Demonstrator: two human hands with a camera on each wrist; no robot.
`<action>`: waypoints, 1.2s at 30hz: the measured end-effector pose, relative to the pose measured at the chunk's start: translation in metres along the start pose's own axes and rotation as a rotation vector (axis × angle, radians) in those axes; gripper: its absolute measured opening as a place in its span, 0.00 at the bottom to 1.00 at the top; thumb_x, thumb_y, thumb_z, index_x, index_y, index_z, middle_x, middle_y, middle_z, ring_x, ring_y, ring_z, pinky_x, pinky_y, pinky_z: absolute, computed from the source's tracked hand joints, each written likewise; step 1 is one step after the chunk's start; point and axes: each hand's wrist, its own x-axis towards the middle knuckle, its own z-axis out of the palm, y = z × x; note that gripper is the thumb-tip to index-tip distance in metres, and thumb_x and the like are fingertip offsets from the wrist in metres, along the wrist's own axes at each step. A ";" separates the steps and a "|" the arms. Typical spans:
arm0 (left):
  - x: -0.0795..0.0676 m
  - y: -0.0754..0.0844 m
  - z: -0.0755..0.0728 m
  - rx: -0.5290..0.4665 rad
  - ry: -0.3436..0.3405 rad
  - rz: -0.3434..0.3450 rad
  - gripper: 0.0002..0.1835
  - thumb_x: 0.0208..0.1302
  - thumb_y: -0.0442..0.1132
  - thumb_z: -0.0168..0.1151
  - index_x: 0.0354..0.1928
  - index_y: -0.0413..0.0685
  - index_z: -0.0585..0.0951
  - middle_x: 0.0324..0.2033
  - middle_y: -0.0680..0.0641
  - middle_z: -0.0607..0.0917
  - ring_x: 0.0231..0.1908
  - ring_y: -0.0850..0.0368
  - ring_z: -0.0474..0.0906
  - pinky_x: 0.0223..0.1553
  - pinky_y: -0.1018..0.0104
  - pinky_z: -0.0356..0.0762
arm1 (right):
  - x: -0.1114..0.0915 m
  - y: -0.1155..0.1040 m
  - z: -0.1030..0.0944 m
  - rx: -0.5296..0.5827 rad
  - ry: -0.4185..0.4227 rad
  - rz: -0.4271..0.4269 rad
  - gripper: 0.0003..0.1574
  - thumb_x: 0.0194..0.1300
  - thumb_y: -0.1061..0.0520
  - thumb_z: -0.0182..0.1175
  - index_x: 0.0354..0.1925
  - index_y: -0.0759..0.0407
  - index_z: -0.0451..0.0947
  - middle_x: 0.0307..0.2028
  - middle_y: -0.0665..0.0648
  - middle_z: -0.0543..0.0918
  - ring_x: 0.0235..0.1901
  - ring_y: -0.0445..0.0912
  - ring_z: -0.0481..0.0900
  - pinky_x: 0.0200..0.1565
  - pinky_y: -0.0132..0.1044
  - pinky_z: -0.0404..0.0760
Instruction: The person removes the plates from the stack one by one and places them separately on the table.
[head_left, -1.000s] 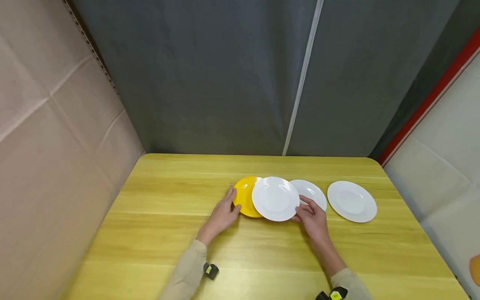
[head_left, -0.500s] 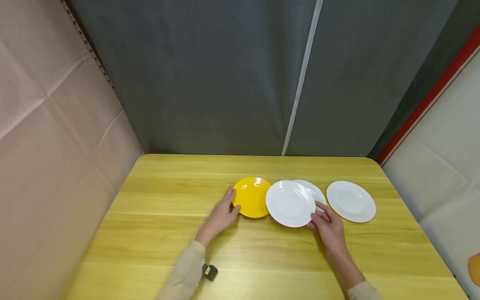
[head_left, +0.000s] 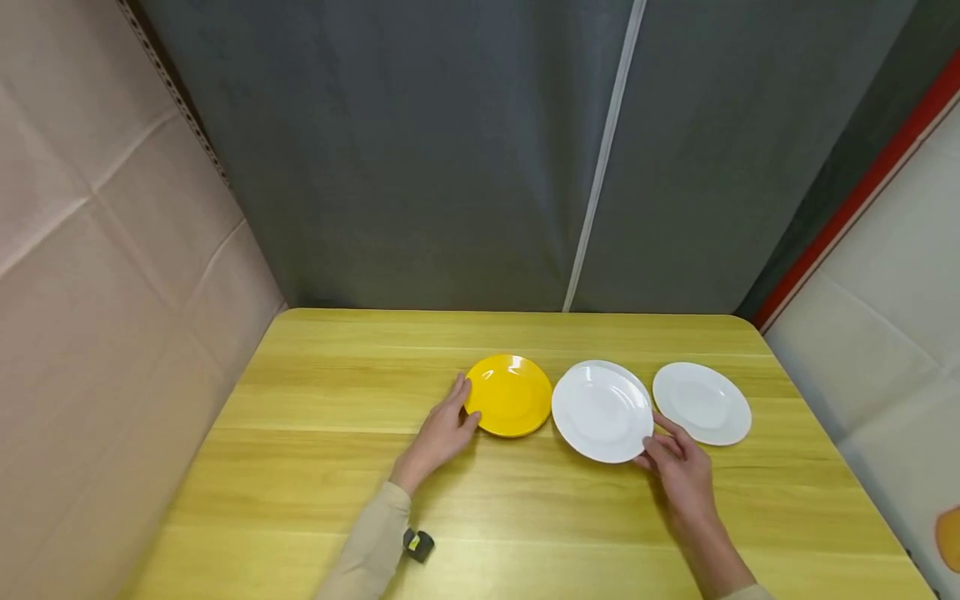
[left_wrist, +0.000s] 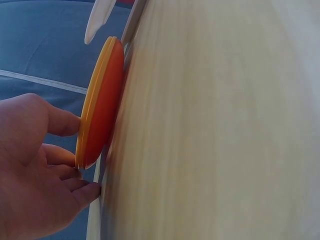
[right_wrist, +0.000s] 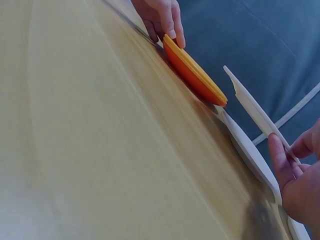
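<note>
Pinching a glossy, round white plate (head_left: 602, 411), right-hand fingers (right_wrist: 281, 160) hover.

A wood-grain table (head_left: 525, 517) with rounded far corners; behind it a grey curtain (head_left: 420, 167) with a slanting pale strip (head_left: 608, 150); left, a creased pinkish sheet (head_left: 112, 292) and a perforated rail (head_left: 176, 93); right, a red band (head_left: 862, 200), a creased white sheet (head_left: 892, 325) and, at the edge, an orange thing (head_left: 950, 540) partly in view
</note>
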 end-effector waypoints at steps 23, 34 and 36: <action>-0.002 -0.001 -0.001 -0.001 -0.001 0.004 0.36 0.78 0.46 0.52 0.79 0.41 0.52 0.81 0.44 0.44 0.80 0.48 0.46 0.79 0.49 0.50 | -0.012 0.008 -0.050 0.151 0.065 -0.034 0.20 0.69 0.67 0.62 0.54 0.47 0.81 0.29 0.47 0.87 0.28 0.39 0.86 0.37 0.29 0.88; -0.003 0.000 0.000 -0.010 -0.007 0.011 0.36 0.78 0.46 0.52 0.79 0.40 0.52 0.81 0.44 0.44 0.80 0.48 0.46 0.79 0.49 0.49 | -0.018 0.007 -0.076 0.218 0.122 0.062 0.21 0.67 0.67 0.64 0.51 0.42 0.83 0.30 0.46 0.87 0.28 0.40 0.86 0.36 0.30 0.88; -0.003 0.000 -0.001 -0.009 -0.008 0.010 0.37 0.78 0.46 0.52 0.79 0.41 0.52 0.81 0.44 0.44 0.80 0.48 0.46 0.79 0.49 0.49 | -0.019 0.007 -0.079 0.224 0.128 0.065 0.21 0.67 0.66 0.65 0.51 0.42 0.83 0.30 0.47 0.86 0.28 0.40 0.86 0.37 0.30 0.88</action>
